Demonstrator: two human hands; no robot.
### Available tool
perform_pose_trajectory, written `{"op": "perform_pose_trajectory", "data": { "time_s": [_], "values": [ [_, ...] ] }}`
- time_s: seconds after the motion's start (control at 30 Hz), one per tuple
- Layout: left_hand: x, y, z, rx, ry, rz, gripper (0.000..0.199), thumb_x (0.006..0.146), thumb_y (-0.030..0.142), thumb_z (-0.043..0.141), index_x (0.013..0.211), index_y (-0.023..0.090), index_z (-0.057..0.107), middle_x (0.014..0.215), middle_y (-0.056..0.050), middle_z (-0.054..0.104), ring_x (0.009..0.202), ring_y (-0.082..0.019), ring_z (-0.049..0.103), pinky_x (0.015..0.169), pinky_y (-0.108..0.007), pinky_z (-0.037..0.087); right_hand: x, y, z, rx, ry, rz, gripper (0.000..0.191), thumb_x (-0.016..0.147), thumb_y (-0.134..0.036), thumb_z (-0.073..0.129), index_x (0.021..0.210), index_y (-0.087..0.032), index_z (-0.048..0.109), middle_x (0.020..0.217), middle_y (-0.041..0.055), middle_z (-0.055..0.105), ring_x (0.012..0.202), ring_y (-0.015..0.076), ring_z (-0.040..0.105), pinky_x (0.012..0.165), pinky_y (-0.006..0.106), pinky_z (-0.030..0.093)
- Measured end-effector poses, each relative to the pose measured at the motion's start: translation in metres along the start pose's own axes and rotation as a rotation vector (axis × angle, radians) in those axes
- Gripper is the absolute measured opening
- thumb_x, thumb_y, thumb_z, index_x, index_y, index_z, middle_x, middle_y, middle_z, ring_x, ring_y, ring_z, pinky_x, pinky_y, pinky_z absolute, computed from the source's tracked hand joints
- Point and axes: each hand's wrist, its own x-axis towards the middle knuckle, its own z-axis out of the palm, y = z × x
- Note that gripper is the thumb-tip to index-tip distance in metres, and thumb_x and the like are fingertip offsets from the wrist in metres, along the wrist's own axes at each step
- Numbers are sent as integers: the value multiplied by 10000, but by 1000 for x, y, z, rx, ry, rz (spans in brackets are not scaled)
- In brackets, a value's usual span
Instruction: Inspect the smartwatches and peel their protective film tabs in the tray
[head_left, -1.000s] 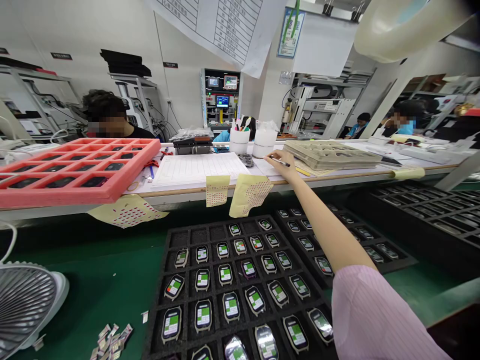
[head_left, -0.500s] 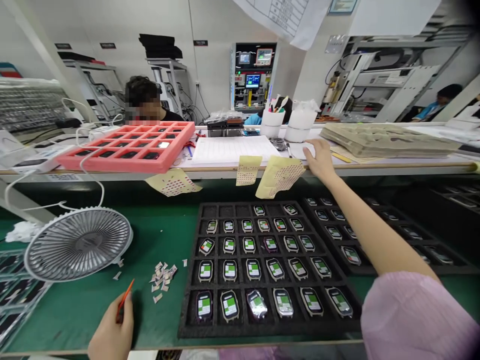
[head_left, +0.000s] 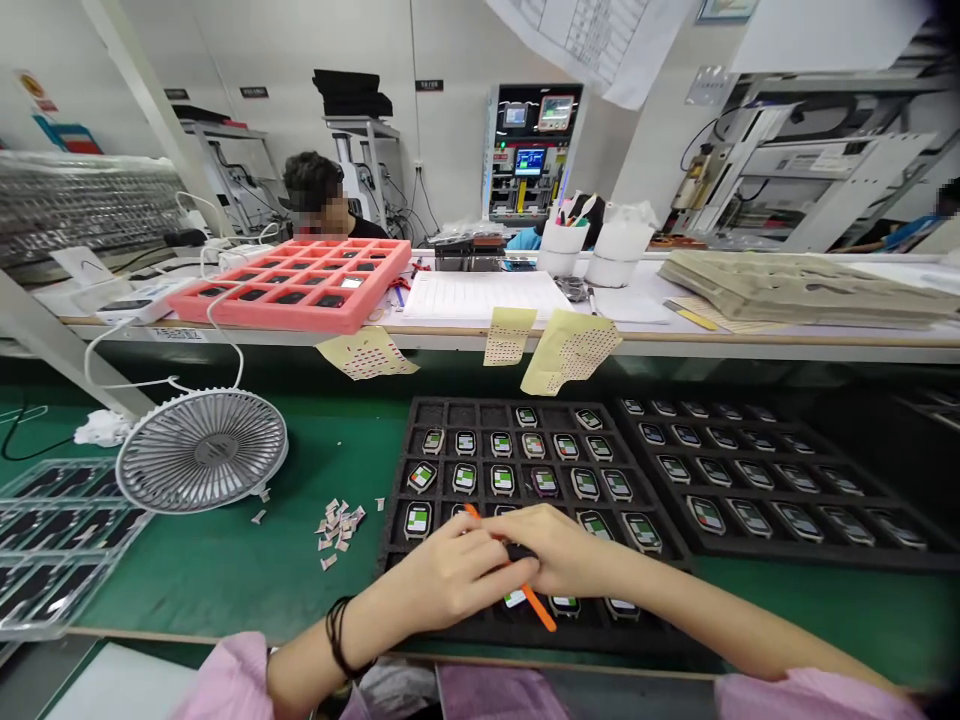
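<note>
My left hand [head_left: 450, 570], with dark bands at the wrist, is closed around a slim orange tool [head_left: 540, 602] with a dark section. My right hand [head_left: 559, 548] meets it from the right, fingers curled and closed against the left fingers. Whatever lies inside the right fingers is hidden. Both hands are over the front part of a black foam tray [head_left: 397, 580] and cover some of its pockets. Smartwatches with lit green-and-white screens, such as one watch [head_left: 418, 520], lie in most of the visible pockets. Three pockets at its back left hold nothing.
A second black tray of watches [head_left: 754, 475] stands at right. At left are a grey fan [head_left: 217, 450], small loose pale tabs [head_left: 341, 525] and a clear tray [head_left: 56, 545]. The shelf [head_left: 450, 335] holds a pink foam tray [head_left: 352, 315] and papers. A co-worker sits behind.
My right hand has come down from the shelf to the black tray. My left hand, with the orange tool, has moved right to meet it. The view has shifted slightly.
</note>
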Motion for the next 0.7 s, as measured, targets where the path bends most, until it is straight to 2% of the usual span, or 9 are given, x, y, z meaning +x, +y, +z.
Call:
{"op": "perform_pose_trajectory", "data": {
  "time_s": [0.07, 0.17, 0.23, 0.27, 0.3, 0.37, 0.53, 0.6, 0.7],
  "values": [
    [16, -5, 9, -54, 6, 43, 216, 950, 100, 395, 1091, 154, 550, 700, 9, 568, 639, -113, 511, 640, -281, 386, -4, 10, 3, -16, 50, 20, 105, 791, -163, 543, 851, -191, 625, 693, 25, 676, 588, 171, 630, 546, 253, 476],
    [38, -25, 21, -169, 2, 29, 227, 977, 254, 402, 1163, 168, 501, 881, -45, 642, 792, -149, 573, 697, -290, 424, -15, 35, -10, -75, 175, 74, 140, 842, -219, 508, 718, -206, 572, 656, 24, 654, 572, 175, 619, 541, 259, 478],
    [53, -46, 34, -244, -65, -94, 346, 977, 343, 384, 1259, 150, 436, 1059, -100, 632, 970, -191, 571, 835, -328, 450, -24, 61, -26, -147, 286, 179, 209, 910, -248, 420, 795, -220, 593, 768, 43, 689, 710, 194, 665, 660, 285, 511],
    [61, -59, 44, -247, -132, -167, 362, 978, 344, 373, 1280, 152, 427, 1124, -112, 611, 1033, -206, 556, 887, -347, 445, -28, 76, -36, -204, 340, 284, 221, 924, -267, 399, 834, -224, 596, 805, 52, 694, 747, 203, 671, 698, 299, 511],
    [68, -72, 55, -227, -226, -235, 347, 975, 332, 374, 1264, 157, 453, 1156, -113, 595, 1064, -216, 547, 914, -359, 440, -32, 92, -46, -254, 381, 425, 221, 932, -286, 396, 846, -228, 591, 805, 48, 690, 751, 206, 671, 717, 306, 506],
    [80, -98, 82, -173, -439, -400, 275, 953, 275, 410, 1173, 162, 531, 1168, -103, 579, 1108, -232, 528, 961, -376, 422, -40, 125, -65, -292, 432, 560, 239, 952, -269, 357, 898, -211, 583, 836, 71, 688, 769, 221, 673, 717, 318, 498],
    [102, -146, 143, -153, -507, -568, 318, 918, 158, 437, 1219, 86, 512, 1232, -162, 551, 1187, -259, 494, 982, -387, 431, -43, 190, -90, -345, 484, 858, 189, 950, -194, 419, 972, -107, 585, 885, 153, 674, 802, 231, 662, 721, 331, 492],
    [109, -158, 156, -168, -539, -615, 334, 925, 200, 470, 1243, 103, 503, 1265, -153, 537, 1202, -259, 490, 971, -407, 446, -39, 206, -91, -330, 454, 946, 192, 942, -223, 495, 1036, -85, 589, 934, 131, 664, 822, 207, 654, 749, 348, 512],
    [120, -171, 165, -215, -613, -659, 375, 905, 314, 557, 1238, 146, 520, 1282, -121, 530, 1155, -257, 530, 937, -460, 474, -34, 223, -88, -275, 410, 1028, 289, 918, -307, 573, 1147, -130, 575, 1103, 90, 621, 930, 199, 632, 802, 393, 534]
  ]
}}
